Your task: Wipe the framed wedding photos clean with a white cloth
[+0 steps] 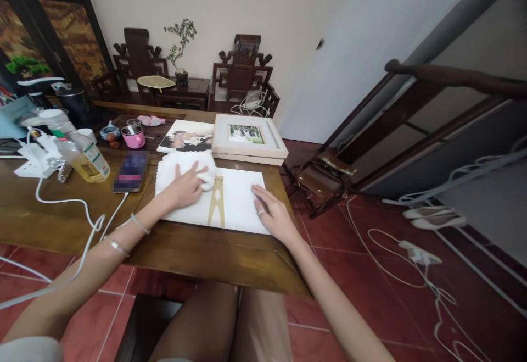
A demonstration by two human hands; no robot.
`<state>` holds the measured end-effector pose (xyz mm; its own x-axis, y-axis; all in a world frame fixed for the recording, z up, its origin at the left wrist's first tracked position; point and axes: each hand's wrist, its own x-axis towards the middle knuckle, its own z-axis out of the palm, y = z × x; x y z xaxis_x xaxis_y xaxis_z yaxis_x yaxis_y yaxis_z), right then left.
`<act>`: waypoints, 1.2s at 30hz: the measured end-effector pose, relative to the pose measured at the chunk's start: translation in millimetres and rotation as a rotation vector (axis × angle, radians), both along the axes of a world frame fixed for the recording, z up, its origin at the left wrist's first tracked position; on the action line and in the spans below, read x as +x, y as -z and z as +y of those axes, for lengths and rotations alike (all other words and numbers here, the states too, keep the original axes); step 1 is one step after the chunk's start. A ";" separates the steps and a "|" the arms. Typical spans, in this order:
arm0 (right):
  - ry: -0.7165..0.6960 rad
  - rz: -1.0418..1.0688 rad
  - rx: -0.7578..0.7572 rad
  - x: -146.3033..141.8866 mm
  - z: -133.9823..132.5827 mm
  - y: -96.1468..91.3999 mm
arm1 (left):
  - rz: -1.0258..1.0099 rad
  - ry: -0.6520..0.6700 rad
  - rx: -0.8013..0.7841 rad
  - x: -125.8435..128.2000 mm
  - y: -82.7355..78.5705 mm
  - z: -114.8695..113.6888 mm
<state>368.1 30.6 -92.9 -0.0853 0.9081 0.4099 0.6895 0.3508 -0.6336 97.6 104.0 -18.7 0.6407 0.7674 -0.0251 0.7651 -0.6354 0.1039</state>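
Observation:
My left hand (185,187) lies on a bunched white cloth (171,163), its fingers spread over the fabric. Under the cloth is a flat white panel (241,191) with a gold, compass-like shape (217,200) down its middle. The cloth covers the panel's upper left part. My right hand (269,211) rests on the panel's right edge, fingers stretched out and a ring on one of them. Just behind the panel are a photo print (187,135) with a blurred patch and a white framed picture (251,131) stacked on another flat piece.
The wooden table (230,260) also bears a phone (130,172) on a white cable, a tilted bottle of yellow liquid (88,159), a pink cup (134,137) and a white power strip (37,159). A dark wooden rack (370,126) with a brown bag (323,178) stands to the right.

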 end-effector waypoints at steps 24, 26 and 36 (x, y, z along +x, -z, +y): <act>0.007 -0.009 0.022 0.6 0.6 2.4 | -0.056 0.008 -0.061 -17.5 -14.5 -2.4; 0.003 -0.012 0.019 0.4 0.6 2.4 | -0.060 -0.027 -0.009 -11.0 -11.8 4.0; 0.004 -0.007 0.015 0.0 2.1 3.9 | 0.011 0.122 -0.107 -47.6 -9.0 -88.8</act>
